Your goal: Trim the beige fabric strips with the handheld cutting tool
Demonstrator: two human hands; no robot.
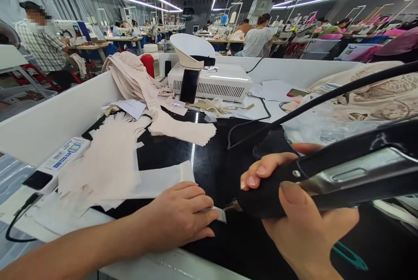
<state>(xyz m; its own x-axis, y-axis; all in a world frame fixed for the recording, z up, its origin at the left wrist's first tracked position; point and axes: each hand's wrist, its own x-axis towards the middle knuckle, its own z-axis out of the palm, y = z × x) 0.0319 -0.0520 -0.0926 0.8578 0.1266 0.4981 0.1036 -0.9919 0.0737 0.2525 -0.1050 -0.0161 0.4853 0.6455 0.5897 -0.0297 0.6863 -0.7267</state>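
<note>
In the head view my left hand [181,214] rests low over the black work surface [241,245]. Its fingers are closed on a small pale strip [221,215], whose short end sticks out past the fingertips. My right hand [303,227] wraps round a black handheld tool [346,158] with a long metal lever, thumb along its side. The tool's narrow metal tip [233,205] points left, close to the strip's end; whether they touch I cannot tell. Behind my left hand lie a white fabric piece [160,180] and a fanned stack of beige fabric pieces [109,158].
A thick black cable [313,97] arcs across the right. Further back are a white box [225,82] with a phone [189,86] leaning on it, a white visor [192,49] and a red thread cone [148,65]. Plastic-wrapped lace [375,90] lies right. People sit at sewing machines beyond.
</note>
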